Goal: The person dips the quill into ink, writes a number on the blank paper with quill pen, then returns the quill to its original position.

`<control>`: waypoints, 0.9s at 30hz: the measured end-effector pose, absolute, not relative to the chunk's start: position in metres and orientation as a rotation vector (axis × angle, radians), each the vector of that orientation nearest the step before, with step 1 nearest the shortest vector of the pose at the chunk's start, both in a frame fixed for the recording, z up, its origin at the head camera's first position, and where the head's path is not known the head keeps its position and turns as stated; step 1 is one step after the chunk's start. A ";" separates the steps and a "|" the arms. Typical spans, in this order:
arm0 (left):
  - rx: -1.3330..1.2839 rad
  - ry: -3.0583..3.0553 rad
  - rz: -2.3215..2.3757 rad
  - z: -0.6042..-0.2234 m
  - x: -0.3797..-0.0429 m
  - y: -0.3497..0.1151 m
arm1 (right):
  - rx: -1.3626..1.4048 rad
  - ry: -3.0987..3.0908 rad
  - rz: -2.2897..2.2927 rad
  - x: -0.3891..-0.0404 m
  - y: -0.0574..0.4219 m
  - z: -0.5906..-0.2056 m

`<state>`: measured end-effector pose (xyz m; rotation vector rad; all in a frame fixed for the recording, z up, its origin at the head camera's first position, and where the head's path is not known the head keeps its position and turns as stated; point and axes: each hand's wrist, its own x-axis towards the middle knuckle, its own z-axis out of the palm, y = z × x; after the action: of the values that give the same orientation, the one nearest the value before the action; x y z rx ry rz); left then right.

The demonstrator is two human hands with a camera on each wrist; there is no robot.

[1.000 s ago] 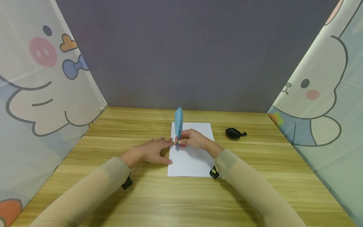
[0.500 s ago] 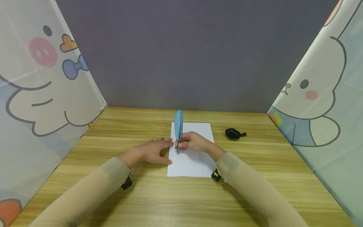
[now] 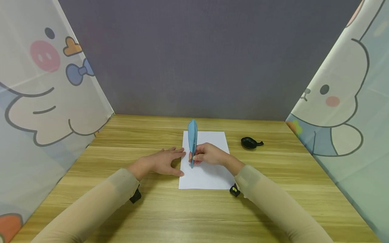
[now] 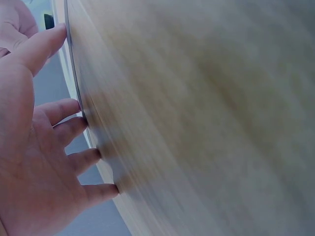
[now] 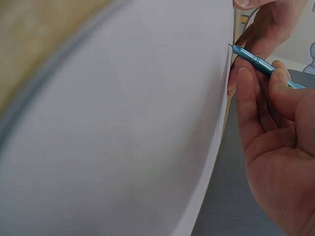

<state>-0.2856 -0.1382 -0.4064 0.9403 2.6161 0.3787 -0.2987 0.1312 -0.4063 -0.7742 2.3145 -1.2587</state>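
Note:
A blue feather-topped pen (image 3: 192, 136) stands nearly upright over a white sheet of paper (image 3: 209, 175). My right hand (image 3: 209, 153) pinches it low between thumb and fingers. In the right wrist view the tip of the pen (image 5: 258, 61) meets the paper (image 5: 113, 123). My left hand (image 3: 164, 161) lies with fingers spread, thumb and fingertips at the left edge of the sheet. Seen in the left wrist view, the left hand (image 4: 44, 147) touches the surface with straight fingertips. Any marks on the paper are too small to make out.
A black oval object with a short tail (image 3: 249, 142) lies on the wooden table (image 3: 182, 216), right of the paper. Behind the table rises a grey panel (image 3: 194, 60). Cartoon-printed cloths hang at the left (image 3: 60, 111) and right (image 3: 343, 114).
My right hand has drawn the pen a short way down the sheet, toward me, and very slightly right. The left hand has stayed in place.

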 end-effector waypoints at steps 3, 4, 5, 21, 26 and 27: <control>0.938 2.615 0.378 -0.406 -0.285 -0.138 | -0.776 2.315 -1.255 -0.296 0.134 -0.406; 0.938 2.615 0.378 -0.406 -0.285 -0.138 | -0.776 2.315 -1.254 -0.296 0.134 -0.406; 0.938 2.614 0.379 -0.406 -0.285 -0.138 | -0.776 2.313 -1.254 -0.295 0.135 -0.406; 0.944 2.615 0.375 -0.410 -0.287 -0.140 | -0.760 2.293 -1.255 -0.283 0.147 -0.406; 0.942 2.616 0.381 -0.410 -0.287 -0.139 | -0.785 2.297 -1.256 -0.281 0.152 -0.407; 0.942 2.617 0.380 -0.410 -0.287 -0.139 | -0.787 2.296 -1.258 -0.280 0.153 -0.406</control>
<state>-0.2869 -0.1391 -0.4097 0.9417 2.6168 0.3803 -0.2804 0.1526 -0.4059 -0.7869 2.2964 -1.2577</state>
